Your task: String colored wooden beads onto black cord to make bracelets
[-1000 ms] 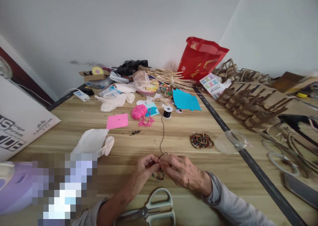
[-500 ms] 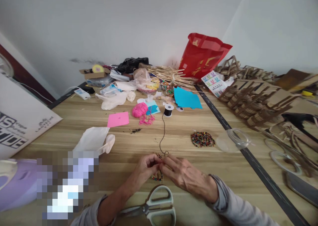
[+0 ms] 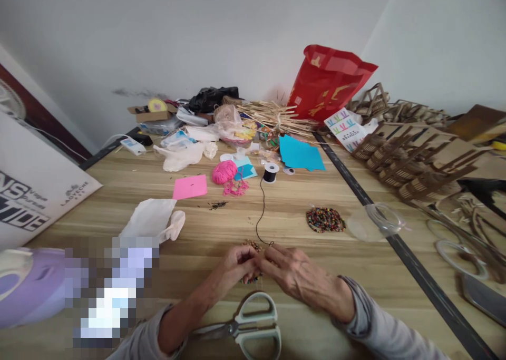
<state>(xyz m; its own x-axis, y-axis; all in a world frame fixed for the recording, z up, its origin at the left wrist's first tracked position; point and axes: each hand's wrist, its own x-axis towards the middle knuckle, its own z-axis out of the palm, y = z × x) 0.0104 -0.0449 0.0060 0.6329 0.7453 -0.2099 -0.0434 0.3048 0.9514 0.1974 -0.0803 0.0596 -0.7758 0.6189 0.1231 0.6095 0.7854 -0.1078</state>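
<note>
My left hand (image 3: pixel 233 268) and my right hand (image 3: pixel 296 275) meet fingertip to fingertip low on the wooden table (image 3: pixel 284 217). Both pinch a thin black cord (image 3: pixel 261 212) that runs up to a small black spool (image 3: pixel 270 173). A short strand of coloured beads (image 3: pixel 251 280) hangs under my fingers, mostly hidden by them. A flat pile of mixed coloured beads (image 3: pixel 324 219) lies to the right, past my right hand. Pale green-handled scissors (image 3: pixel 247 328) rest just below my wrists.
A clear plastic lid (image 3: pixel 375 222), pink yarn ball (image 3: pixel 224 172), pink paper (image 3: pixel 190 186), blue paper (image 3: pixel 300 154), white cloth (image 3: pixel 152 220), a red bag (image 3: pixel 330 83), sticks and clutter fill the far side. Wooden lattice pieces (image 3: pixel 419 165) crowd the right; a lilac object (image 3: pixel 27 283) sits left.
The view has tilted slightly, so everything sits a little lower and rightward. My hands stay together on the cord, and the cord's loop has shifted a bit to the right.
</note>
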